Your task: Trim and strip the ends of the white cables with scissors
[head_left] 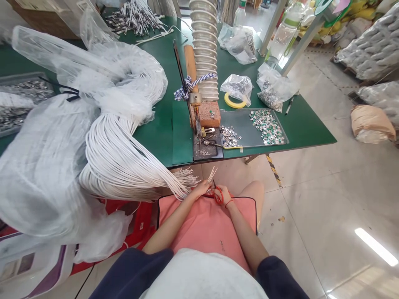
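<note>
Over my lap, my left hand (202,188) is closed around a few white cables (212,173), whose ends stick up past the fingers. My right hand (223,194) grips a pair of red-handled scissors (218,195), their dark blade tip close to the cables. Whether the blades touch a cable is too small to tell. A thick bundle of white cables (124,162) hangs over the table edge at the left, its loose ends reaching to beside my left hand. A pink cloth (205,232) covers my lap under both hands.
On the green table (149,141) a soldering iron (190,70) stands tied upright before a ribbed hose (204,50), beside a brick (209,114). A tray (240,118) holds small metal and green parts. Plastic bags (238,87), yellow tape (234,101) and a bottle (285,35) stand behind.
</note>
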`<action>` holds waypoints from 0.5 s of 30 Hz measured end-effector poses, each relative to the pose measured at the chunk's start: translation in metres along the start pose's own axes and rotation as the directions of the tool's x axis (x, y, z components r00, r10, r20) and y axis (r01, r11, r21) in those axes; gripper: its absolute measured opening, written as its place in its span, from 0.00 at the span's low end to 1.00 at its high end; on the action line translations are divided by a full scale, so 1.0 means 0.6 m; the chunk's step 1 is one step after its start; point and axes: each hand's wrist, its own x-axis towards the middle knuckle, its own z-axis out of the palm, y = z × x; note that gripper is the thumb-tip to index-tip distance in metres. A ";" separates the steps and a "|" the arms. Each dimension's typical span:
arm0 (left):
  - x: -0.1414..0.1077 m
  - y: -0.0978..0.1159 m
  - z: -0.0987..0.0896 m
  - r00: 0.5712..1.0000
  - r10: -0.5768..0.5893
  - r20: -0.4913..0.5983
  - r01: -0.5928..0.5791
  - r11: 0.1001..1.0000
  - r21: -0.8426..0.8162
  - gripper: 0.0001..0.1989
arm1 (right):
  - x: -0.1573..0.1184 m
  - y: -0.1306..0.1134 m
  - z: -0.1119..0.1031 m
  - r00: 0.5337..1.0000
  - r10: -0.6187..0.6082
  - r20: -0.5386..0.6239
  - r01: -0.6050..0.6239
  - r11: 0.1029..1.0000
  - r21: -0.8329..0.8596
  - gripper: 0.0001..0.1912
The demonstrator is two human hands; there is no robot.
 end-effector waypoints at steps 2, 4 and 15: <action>0.002 -0.002 0.000 0.999 -0.026 0.021 0.025 0.999 0.032 0.08 | 0.001 0.001 -0.001 1.000 -0.002 -0.005 0.002 1.000 -0.003 0.13; 0.003 -0.005 0.002 0.997 -0.055 0.045 0.051 0.996 0.074 0.09 | 0.003 0.003 -0.002 1.000 -0.006 -0.018 0.006 1.000 -0.004 0.13; 0.009 -0.010 0.003 0.994 -0.103 0.030 0.094 0.967 0.236 0.12 | 0.004 -0.001 0.000 0.996 -0.006 -0.094 0.000 0.998 -0.064 0.13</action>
